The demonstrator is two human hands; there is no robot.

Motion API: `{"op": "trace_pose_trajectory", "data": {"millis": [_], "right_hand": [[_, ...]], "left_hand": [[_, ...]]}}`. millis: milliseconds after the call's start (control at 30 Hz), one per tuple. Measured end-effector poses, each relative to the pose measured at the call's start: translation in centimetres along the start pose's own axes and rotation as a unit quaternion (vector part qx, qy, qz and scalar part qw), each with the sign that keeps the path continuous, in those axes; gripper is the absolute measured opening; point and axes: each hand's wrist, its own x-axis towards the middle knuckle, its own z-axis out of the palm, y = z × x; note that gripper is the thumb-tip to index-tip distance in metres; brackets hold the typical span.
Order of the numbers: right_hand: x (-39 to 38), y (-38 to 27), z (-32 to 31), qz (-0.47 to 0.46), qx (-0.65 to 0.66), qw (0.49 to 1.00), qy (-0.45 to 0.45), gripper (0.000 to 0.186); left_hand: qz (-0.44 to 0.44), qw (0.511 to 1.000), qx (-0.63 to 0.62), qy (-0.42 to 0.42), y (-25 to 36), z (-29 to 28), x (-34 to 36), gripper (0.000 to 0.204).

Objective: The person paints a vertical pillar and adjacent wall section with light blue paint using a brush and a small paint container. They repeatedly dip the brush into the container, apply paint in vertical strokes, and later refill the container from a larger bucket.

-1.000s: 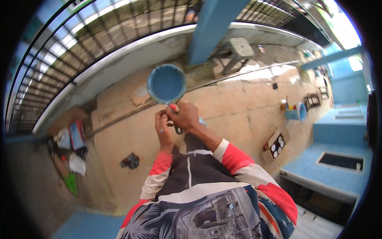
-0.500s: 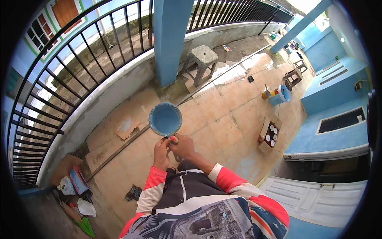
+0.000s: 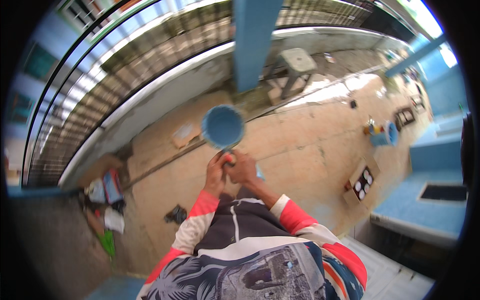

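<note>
Held out in front of my body is a round blue dipper [image 3: 223, 126], its inside coated in blue and its rim scuffed. Its short handle points back toward me, and both hands are closed around it. My left hand [image 3: 215, 174] grips from the left side. Pressed against it from the right, my right hand [image 3: 242, 169] also holds the handle. A small red tip [image 3: 229, 158] shows between the hands; I cannot make out whether it belongs to the handle or to a separate thing. Motion blurs the picture.
A stained stool [image 3: 296, 65] stands beside a blue pillar [image 3: 254, 45]. To the right are a blue bucket [image 3: 386, 135] and an open carton [image 3: 361, 185] of several cans. A black crumpled bag [image 3: 176, 214] lies at left on the tiled floor, near rubbish by the railing wall.
My view has turned, so the surroundings shift across the picture. The dipper and both hands sit slightly higher and further right in view. The grip looks the same.
</note>
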Motion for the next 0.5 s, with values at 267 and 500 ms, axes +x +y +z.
{"op": "trace_pose_trajectory", "data": {"millis": [267, 500], "right_hand": [[2.1, 4.1, 1.5, -0.143, -0.007, 0.986, 0.089, 0.029], [3.6, 5.9, -1.1, -0.133, -0.05, 0.99, 0.009, 0.031]], "left_hand": [[0.035, 0.893, 0.407, 0.188, -6.4, -20.3, -9.6, 0.035], [-0.459, 0.77, 0.34, 0.285, -22.1, -27.9, -33.6, 0.033]]}}
